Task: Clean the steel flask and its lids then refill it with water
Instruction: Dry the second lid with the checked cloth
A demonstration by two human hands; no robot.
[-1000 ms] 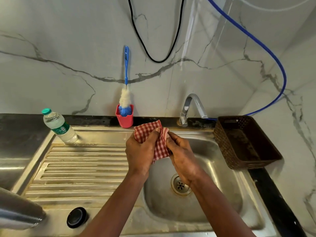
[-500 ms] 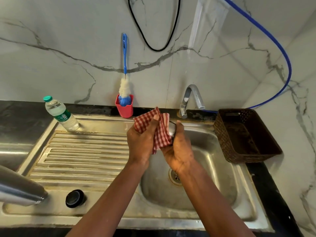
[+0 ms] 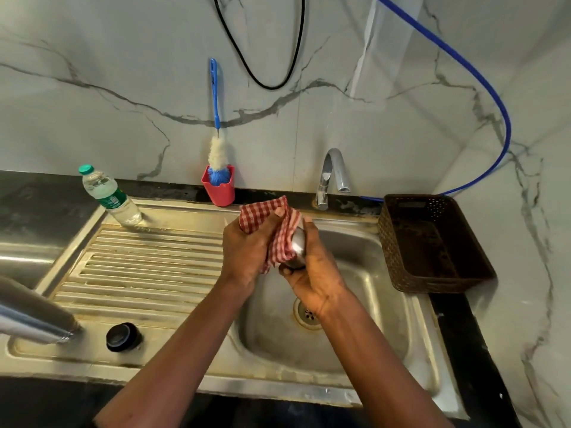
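Over the sink basin (image 3: 355, 251), my left hand (image 3: 247, 251) grips a red-and-white checked cloth (image 3: 279, 230) and presses it against a round steel lid (image 3: 298, 247). My right hand (image 3: 312, 273) holds that lid from the right and from below. The steel flask (image 3: 34, 316) lies on its side at the left edge, its mouth toward the drainboard. A small black lid (image 3: 123, 336) rests on the sink's front rim next to the flask's mouth.
A plastic water bottle (image 3: 108, 196) stands at the drainboard's (image 3: 139, 267) back left. A blue bottle brush sits in a red cup (image 3: 218, 188) against the wall. The tap (image 3: 332, 174) rises behind the basin. A brown basket (image 3: 432, 245) stands at the right.
The steel lid, hidden by the cloth before, now shows between my hands. My right hand has turned and shifted under it while the left keeps the cloth on it.
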